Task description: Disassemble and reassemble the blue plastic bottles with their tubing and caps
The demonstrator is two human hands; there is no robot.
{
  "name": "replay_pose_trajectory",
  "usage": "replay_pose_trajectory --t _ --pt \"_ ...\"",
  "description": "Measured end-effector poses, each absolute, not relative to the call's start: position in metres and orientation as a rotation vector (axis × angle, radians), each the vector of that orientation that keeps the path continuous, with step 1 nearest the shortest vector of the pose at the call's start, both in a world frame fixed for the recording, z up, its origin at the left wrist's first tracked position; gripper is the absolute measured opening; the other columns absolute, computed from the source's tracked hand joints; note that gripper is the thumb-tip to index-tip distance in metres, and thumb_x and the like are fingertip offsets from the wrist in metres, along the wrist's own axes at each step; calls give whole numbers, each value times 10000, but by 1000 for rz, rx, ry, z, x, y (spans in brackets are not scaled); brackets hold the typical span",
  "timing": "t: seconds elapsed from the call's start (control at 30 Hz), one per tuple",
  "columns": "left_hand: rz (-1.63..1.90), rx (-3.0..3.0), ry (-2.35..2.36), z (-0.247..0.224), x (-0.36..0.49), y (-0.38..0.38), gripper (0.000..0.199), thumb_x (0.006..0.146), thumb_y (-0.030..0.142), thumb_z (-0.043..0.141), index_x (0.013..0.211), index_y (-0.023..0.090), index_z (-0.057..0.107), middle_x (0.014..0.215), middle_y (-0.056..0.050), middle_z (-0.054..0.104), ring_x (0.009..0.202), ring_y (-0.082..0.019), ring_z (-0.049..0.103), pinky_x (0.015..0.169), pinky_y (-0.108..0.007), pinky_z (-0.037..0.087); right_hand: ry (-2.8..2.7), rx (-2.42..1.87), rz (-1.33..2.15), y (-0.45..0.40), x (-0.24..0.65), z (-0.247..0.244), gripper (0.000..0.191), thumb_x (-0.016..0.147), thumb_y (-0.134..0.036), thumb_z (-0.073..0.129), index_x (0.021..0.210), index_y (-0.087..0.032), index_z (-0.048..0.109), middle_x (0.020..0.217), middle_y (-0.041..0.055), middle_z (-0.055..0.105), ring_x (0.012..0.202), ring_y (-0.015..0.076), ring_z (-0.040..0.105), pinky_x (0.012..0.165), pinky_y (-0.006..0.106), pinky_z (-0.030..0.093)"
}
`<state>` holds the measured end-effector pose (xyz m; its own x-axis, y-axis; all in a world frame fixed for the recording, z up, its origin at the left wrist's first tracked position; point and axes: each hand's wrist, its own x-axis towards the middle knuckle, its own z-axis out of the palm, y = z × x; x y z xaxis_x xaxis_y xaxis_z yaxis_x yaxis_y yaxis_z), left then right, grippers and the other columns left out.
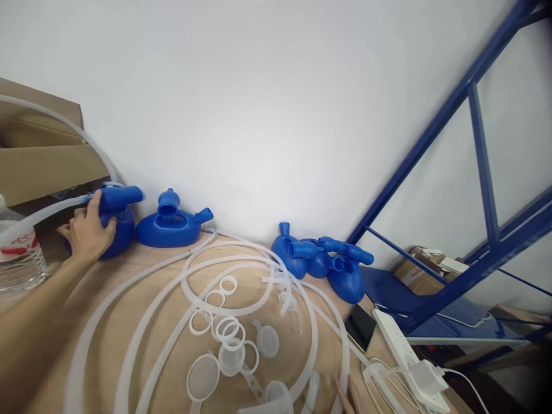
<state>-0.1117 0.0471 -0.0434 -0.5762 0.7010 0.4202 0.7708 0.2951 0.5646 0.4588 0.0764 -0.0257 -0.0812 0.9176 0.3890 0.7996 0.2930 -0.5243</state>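
My left hand (88, 230) reaches to the far left and grips a blue plastic urinal bottle (123, 227), with its fingers on the neck and side. A clear tube (56, 206) runs up to that bottle. Only the fingertips of my right hand (350, 397) show at the bottom edge. They look stretched out beside a loop of tubing (346, 362), and I cannot make out anything held. Another blue urinal bottle (166, 230) lies just right of the gripped one, its handle and spout visible. White rings (200, 322) and translucent caps (202, 376) lie inside the coiled tubing.
Several more blue bottles (297, 259) cluster against the wall at right. A black phone (361, 328) and a white power strip (403, 351) with a plugged-in charger (426, 376) lie near the table's right edge. A cardboard box (47, 172), a clear water bottle (19, 253) and a blue metal frame (431, 144) flank the table.
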Motion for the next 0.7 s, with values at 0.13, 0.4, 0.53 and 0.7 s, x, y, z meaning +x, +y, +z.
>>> replay_pose_trajectory --t 0.13,0.4,0.53,0.7 --pt "-1165 -1456 -2416 -30 -110 53 893 947 514 551 1705 271 147 1539 -232 402 1338 -529 462 1100 -752 253 -1965 -1495 205 104 468 -18 835 630 -646 805 1418 -666 529 1657 -225 390 1614 409 192 1066 706 496" --pt "-1244 -1420 -2275 8 -90 54 962 972 564 494 1693 95 63 1533 -293 387 1363 -532 436 1108 -718 270 -1819 -1524 267 117 486 -18 815 723 -692 743 1457 -739 393 1609 -234 448 1488 481 408 947 711 507" --pt "-1342 -1392 -2047 50 -84 56 1004 941 492 582 1674 23 81 1532 -297 403 1388 -461 440 1133 -657 305 -1954 -1491 270 116 479 -5 1065 601 -667 853 1539 -664 350 1684 -164 373 1571 448 278 1069 718 487" --pt "-1426 -1372 -1752 105 -74 57 1161 768 301 675 1635 -86 7 1192 -181 616 1057 -301 601 1012 -470 464 -2019 -1423 268 57 477 -18 910 646 -603 758 1428 -812 339 1629 -369 292 1612 376 31 1088 802 447"
